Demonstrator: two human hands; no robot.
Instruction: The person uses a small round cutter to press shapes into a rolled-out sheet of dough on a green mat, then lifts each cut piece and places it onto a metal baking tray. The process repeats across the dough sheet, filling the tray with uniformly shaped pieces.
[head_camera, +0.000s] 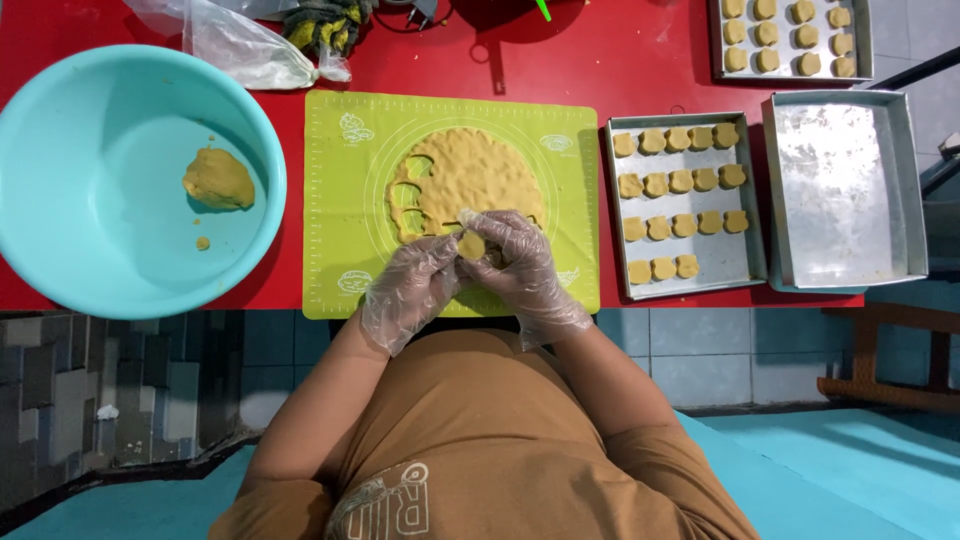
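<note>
Grip of both gloved hands closed on one small cut piece of dough (471, 245), left hand (412, 290) and right hand (520, 268) meeting fingertip to fingertip just above the near edge of a green baking mat (340, 200). Behind the hands, a rolled sheet of tan dough (470, 170) on the mat, with cut-out holes along its left side. Left of the mat, a turquoise basin (60, 150) holding a lump of dough (218, 178). Right of it, a metal tray (745, 270) carrying rows of shaped pieces, then a bare metal tray (850, 190), all on a red table (620, 60).
</note>
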